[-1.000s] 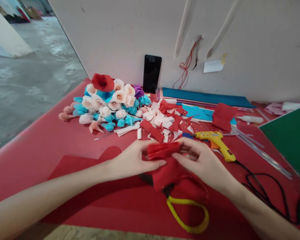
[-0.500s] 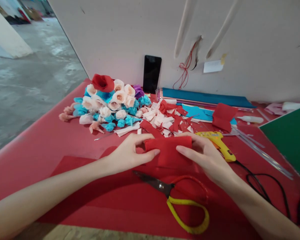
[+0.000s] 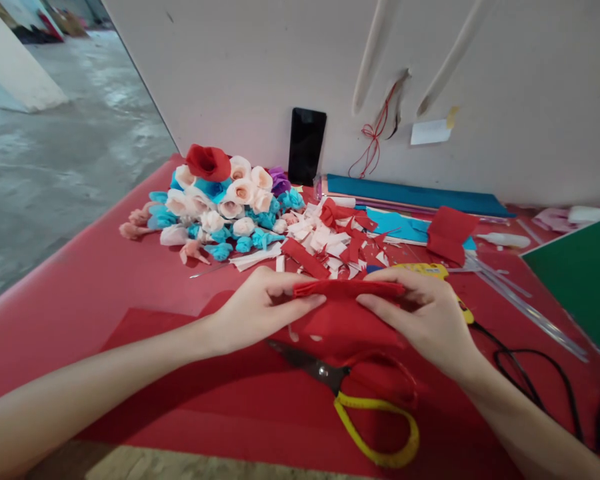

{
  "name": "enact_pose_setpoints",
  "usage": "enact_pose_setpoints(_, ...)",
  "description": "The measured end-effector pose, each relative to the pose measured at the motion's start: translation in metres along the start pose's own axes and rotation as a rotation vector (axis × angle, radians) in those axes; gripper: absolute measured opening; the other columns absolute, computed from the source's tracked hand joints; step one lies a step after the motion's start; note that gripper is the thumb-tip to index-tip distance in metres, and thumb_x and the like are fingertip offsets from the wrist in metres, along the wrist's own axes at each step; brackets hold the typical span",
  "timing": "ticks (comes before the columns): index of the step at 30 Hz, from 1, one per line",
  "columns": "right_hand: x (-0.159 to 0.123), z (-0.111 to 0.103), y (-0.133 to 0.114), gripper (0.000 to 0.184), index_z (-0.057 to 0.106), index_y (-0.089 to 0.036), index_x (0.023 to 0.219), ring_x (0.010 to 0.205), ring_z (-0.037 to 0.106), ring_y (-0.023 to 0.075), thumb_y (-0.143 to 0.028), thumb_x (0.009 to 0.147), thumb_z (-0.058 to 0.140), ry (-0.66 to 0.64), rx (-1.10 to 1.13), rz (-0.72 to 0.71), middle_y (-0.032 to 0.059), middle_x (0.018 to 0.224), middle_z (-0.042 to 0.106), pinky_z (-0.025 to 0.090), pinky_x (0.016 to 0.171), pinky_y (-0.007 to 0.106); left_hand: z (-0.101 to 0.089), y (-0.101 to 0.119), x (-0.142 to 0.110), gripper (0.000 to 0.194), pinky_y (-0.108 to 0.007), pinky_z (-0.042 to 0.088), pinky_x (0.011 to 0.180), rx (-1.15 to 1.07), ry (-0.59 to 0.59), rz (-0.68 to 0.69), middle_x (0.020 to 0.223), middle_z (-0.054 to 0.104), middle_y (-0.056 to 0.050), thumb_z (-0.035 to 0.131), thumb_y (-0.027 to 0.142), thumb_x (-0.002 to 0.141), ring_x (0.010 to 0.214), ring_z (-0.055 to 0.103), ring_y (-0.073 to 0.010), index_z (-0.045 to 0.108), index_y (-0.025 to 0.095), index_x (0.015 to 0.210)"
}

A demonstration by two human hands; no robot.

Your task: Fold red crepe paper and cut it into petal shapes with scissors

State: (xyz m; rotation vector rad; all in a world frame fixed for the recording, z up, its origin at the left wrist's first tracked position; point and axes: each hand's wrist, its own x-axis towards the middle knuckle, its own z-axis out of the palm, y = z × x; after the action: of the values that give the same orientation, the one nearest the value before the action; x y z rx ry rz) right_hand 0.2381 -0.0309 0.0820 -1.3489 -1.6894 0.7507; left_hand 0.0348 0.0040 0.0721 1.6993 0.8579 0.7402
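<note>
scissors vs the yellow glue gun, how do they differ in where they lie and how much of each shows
The scissors lie in full view near the person, below the red paper; the glue gun lies farther back, mostly hidden behind the right hand. The scissors have dark blades, one yellow and one red loop; the glue gun's visible body is yellow. Neither hand grips either tool: the left hand and the right hold the paper. Both rest on the red table.

My two hands: left (image 3: 253, 313), right (image 3: 430, 320), sharing one folded red paper piece (image 3: 347, 313). One pair of scissors (image 3: 350, 393). One glue gun (image 3: 430, 270). One phone (image 3: 307, 147). One red paper rose (image 3: 207, 162) atop heap.
</note>
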Motion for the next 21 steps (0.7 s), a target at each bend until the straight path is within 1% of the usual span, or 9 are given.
enact_pose_setpoints(2,0.001,-0.003,0.0,0.006,0.066,-0.022,0.078,0.06,0.064,0.0114,-0.02,0.072,0.067,-0.026,0.058,0.019,-0.0027,0.071,0.07,0.05,0.052,0.018,-0.002,0.001,-0.001,0.016,-0.012,0.048,0.044,-0.005,0.008,0.016,0.06,0.068,0.005,0.059,0.024,0.078,0.049,0.061,-0.008,0.073,0.019,0.085)
enact_pose_setpoints(5,0.002,-0.009,0.0,0.011,0.066,-0.026,0.08,0.066,0.064,0.0103,-0.017,0.074,0.066,-0.082,0.167,0.02,-0.0047,0.075,0.07,0.051,0.058,0.017,-0.004,0.002,-0.003,0.019,-0.015,0.049,0.043,-0.049,0.002,-0.022,0.058,0.067,0.005,0.061,0.026,0.078,0.046,0.059,-0.0088,0.073,0.023,0.093)
enact_pose_setpoints(8,0.002,-0.013,0.0,0.02,0.068,-0.03,0.083,0.073,0.065,0.0101,-0.012,0.076,0.062,-0.147,0.248,-0.003,-0.0058,0.08,0.07,0.051,0.062,0.016,-0.006,0.001,-0.005,0.024,-0.019,0.051,0.044,-0.154,-0.062,-0.053,0.064,0.071,0.002,0.06,0.028,0.079,0.046,0.061,-0.0115,0.07,0.024,0.101)
enact_pose_setpoints(10,0.001,-0.014,0.001,0.024,0.069,-0.031,0.084,0.077,0.065,0.0119,-0.01,0.077,0.06,-0.19,0.308,-0.002,-0.0048,0.084,0.071,0.052,0.066,0.018,-0.008,0.001,-0.005,0.026,-0.021,0.051,0.044,-0.215,-0.119,-0.04,0.061,0.071,0.001,0.059,0.03,0.08,0.045,0.062,-0.0129,0.069,0.024,0.103)
enact_pose_setpoints(12,-0.001,-0.013,0.002,0.021,0.07,-0.031,0.086,0.08,0.066,0.0146,-0.013,0.078,0.06,-0.231,0.378,0.019,-0.0027,0.087,0.072,0.054,0.069,0.022,-0.01,0.002,-0.005,0.024,-0.021,0.051,0.046,-0.235,-0.14,-0.017,0.058,0.07,0.0,0.059,0.031,0.08,0.045,0.062,-0.0133,0.071,0.024,0.1)
enact_pose_setpoints(15,-0.003,-0.014,0.003,0.016,0.072,-0.031,0.084,0.077,0.067,0.0168,-0.02,0.079,0.062,-0.275,0.444,0.053,-0.0013,0.085,0.073,0.054,0.068,0.025,-0.012,0.004,-0.006,0.018,-0.02,0.051,0.054,-0.205,-0.119,0.017,0.071,0.074,-0.001,0.061,0.028,0.079,0.056,0.066,-0.0144,0.074,0.026,0.092)
enact_pose_setpoints(17,-0.005,-0.015,0.003,0.015,0.073,-0.032,0.083,0.073,0.068,0.0163,-0.021,0.079,0.063,-0.281,0.445,0.044,-0.0019,0.082,0.073,0.054,0.066,0.024,-0.012,0.005,-0.006,0.016,-0.02,0.051,0.055,-0.195,-0.12,0.047,0.076,0.074,-0.001,0.062,0.026,0.078,0.059,0.067,-0.0146,0.074,0.028,0.087)
enact_pose_setpoints(21,-0.005,-0.017,0.003,0.014,0.073,-0.033,0.084,0.065,0.067,0.0157,-0.027,0.08,0.062,-0.301,0.393,-0.004,-0.0015,0.077,0.073,0.053,0.059,0.024,-0.013,0.006,-0.007,0.016,-0.018,0.049,0.053,-0.23,-0.145,0.107,0.075,0.074,0.001,0.062,0.024,0.079,0.058,0.067,-0.0127,0.074,0.032,0.085)
